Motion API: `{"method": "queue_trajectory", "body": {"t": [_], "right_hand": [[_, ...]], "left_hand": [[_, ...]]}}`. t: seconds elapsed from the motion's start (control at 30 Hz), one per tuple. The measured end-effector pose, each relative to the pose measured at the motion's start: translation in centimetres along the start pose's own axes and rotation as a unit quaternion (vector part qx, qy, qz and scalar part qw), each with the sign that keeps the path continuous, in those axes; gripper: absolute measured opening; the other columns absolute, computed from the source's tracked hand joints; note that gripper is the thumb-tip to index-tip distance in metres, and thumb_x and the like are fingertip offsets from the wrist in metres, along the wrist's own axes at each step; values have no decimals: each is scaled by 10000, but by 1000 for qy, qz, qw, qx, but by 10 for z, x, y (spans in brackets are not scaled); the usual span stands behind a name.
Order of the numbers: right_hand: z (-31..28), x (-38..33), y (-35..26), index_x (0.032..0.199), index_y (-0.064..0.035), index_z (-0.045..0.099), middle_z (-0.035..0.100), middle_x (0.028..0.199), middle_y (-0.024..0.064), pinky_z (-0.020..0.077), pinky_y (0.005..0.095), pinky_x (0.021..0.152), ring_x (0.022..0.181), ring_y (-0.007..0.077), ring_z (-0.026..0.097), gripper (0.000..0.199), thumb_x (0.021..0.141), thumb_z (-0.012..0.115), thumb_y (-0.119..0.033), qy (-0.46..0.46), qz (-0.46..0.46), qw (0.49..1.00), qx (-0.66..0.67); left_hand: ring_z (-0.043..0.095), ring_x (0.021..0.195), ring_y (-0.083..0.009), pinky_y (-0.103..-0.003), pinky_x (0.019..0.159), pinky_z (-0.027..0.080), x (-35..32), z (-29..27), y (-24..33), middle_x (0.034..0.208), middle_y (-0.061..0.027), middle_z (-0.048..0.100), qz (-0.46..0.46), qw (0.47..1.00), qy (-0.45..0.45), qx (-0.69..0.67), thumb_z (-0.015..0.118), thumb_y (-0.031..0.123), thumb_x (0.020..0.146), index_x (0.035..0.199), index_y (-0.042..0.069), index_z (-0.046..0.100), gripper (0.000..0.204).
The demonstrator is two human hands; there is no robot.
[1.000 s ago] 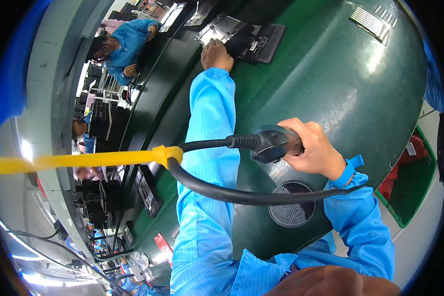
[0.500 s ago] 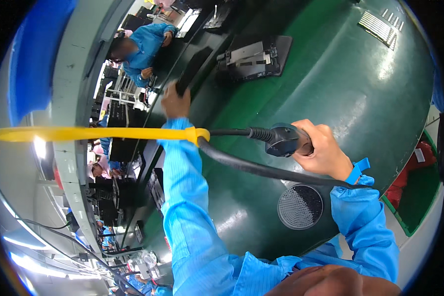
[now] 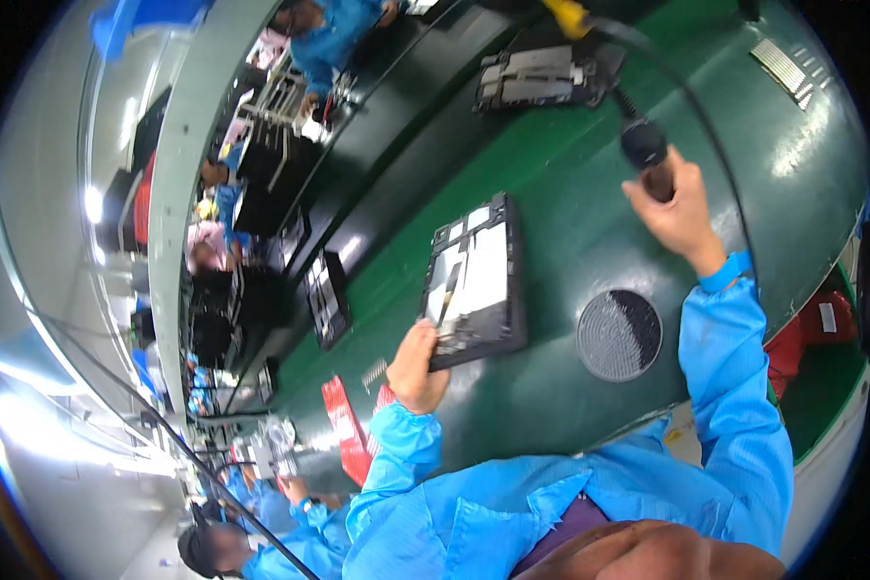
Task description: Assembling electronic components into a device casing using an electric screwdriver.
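My left hand (image 3: pixel 416 372) grips the near corner of a flat black tablet-like device (image 3: pixel 474 285). White and silver inner panels show on its uncovered upper side. Out to the right, my right hand (image 3: pixel 681 217) is wrapped round a black corded electric screwdriver (image 3: pixel 644 145), its cable end pointing away from me; its tip is hidden. The tool stands apart from the device. A round ribbed dish (image 3: pixel 599 353), part filled with small dark pieces, lies on the green mat between my forearms.
Another opened device (image 3: pixel 536 79) lies at the far side, one more dark device (image 3: pixel 327 300) at the left. Red strips (image 3: pixel 346 425) lie near my left sleeve. A silver strip tray (image 3: pixel 781 72) is far right. A green bin (image 3: pixel 822 401) holds red bags. Co-workers sit along the left.
My left hand has come back toward me and now holds the tablet-like device; before, it reached far left at a dark flat piece. The screwdriver has shifted right and away; its cable swung upward.
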State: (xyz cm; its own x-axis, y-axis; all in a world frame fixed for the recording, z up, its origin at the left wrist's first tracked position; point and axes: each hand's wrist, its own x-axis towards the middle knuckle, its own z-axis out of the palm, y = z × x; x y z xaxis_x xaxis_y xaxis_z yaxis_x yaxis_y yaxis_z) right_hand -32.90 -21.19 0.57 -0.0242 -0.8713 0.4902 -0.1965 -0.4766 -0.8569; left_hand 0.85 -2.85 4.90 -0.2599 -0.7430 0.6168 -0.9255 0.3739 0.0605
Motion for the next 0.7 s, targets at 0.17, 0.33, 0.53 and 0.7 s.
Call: {"method": "queue_trajectory", "body": {"t": [0.17,0.33,0.53,0.7], "right_hand": [[-3,2,5,888,-25,557,526,614,0,386,244,484,540,67,489,223,763,711,-128,-5,11,1000,0],[3,-4,10,1035,-40,594,546,664,-23,390,215,477,529,50,482,289,789,710,-138,-20,-14,1000,14],[-4,-19,1,1052,-43,622,524,665,-45,398,214,507,567,36,491,368,747,776,-179,50,-31,994,-91],[13,-59,-96,983,-26,552,535,634,-7,387,222,438,476,79,490,356,703,769,-52,22,50,994,95]], "left_hand": [[597,1012,-370,-425,859,494,-63,-26,56,1055,-196,627,-40,992,-113,-36,725,-14,537,985,-47,617,462],[536,1122,-372,-534,964,339,-120,-32,100,1111,-130,628,-59,983,-153,-79,828,323,575,996,-17,631,575],[395,1277,-377,-443,1074,275,-134,-2,92,1319,-223,474,-199,956,-1,-218,706,51,731,1264,-8,500,575],[306,1337,-250,-356,1094,249,-110,29,71,1446,-177,308,-403,795,136,-432,473,-115,846,1354,-70,343,526]]}}
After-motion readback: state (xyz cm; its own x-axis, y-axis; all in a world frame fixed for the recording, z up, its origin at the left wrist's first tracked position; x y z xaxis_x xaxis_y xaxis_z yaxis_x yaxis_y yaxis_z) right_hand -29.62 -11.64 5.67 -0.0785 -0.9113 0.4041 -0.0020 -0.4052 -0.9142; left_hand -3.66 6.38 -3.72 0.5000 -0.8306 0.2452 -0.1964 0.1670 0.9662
